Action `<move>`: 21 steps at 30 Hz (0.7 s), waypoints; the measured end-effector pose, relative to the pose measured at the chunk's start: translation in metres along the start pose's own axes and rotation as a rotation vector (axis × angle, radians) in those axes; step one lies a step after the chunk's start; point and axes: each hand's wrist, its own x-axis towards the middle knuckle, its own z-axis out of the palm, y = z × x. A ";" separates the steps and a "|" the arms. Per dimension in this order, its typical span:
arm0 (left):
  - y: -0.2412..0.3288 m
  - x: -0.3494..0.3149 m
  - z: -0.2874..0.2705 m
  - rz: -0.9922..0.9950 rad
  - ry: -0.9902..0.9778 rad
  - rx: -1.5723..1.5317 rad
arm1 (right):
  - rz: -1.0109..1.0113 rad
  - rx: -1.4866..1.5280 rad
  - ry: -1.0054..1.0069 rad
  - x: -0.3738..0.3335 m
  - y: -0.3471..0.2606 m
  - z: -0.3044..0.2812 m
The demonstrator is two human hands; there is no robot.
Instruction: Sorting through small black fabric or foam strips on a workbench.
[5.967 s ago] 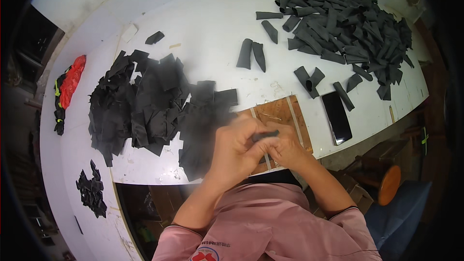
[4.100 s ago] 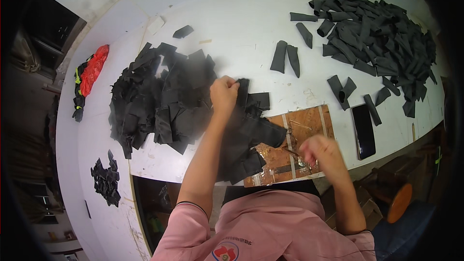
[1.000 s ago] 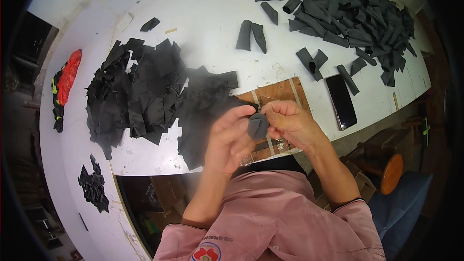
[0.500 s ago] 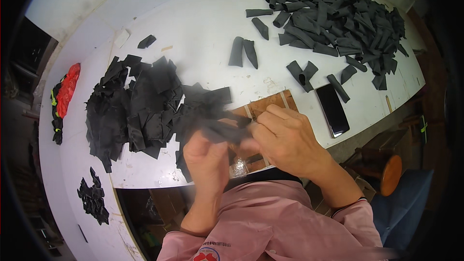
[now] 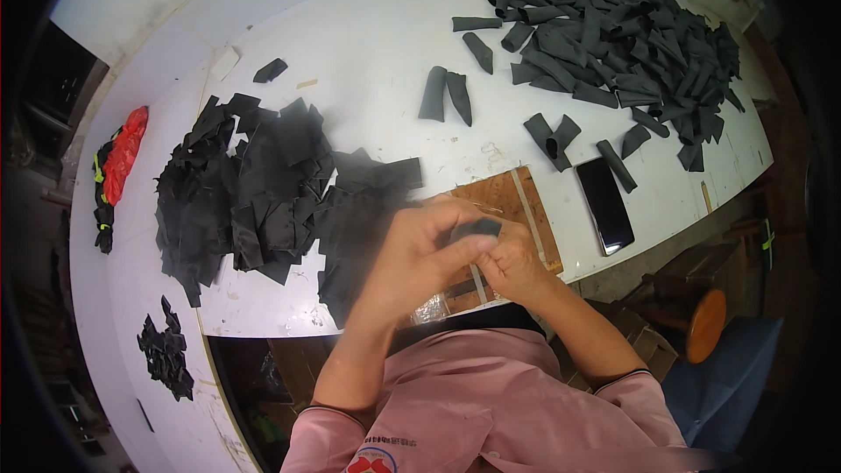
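My left hand (image 5: 419, 254) and my right hand (image 5: 519, 264) meet over a brown board (image 5: 495, 193) at the table's near edge. Between them is a small dark grey fabric piece (image 5: 477, 229), mostly covered by my fingers. Its upper end shows above my left thumb, and both hands are closed round it. Left of my left hand lies a broad heap of flat black fabric pieces (image 5: 276, 184), some of them close to my wrist. At the far right, dark rolled fabric tubes (image 5: 604, 44) form a large pile.
A black phone (image 5: 604, 206) lies right of the board. Several loose tubes (image 5: 434, 94) sit between the heaps. A red bundle (image 5: 127, 153) and a small black pile (image 5: 165, 352) are on the left side. A round wooden stool (image 5: 706, 326) stands off the table's right edge.
The long dark fabric strip stretched between my hands is now gathered into a small piece. My left hand has moved right and up, against my right hand.
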 end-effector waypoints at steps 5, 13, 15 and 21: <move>0.010 -0.003 0.002 0.199 -0.068 0.288 | -0.056 0.046 0.054 0.002 -0.001 -0.006; -0.006 -0.017 0.012 0.050 0.265 -0.032 | 0.012 -0.051 -0.085 -0.002 0.006 0.000; -0.014 -0.018 0.006 0.336 0.211 -0.091 | 0.046 -0.066 -0.122 0.002 0.003 -0.005; -0.019 -0.019 0.000 0.306 0.151 -0.141 | 0.022 -0.083 -0.177 0.008 -0.004 -0.011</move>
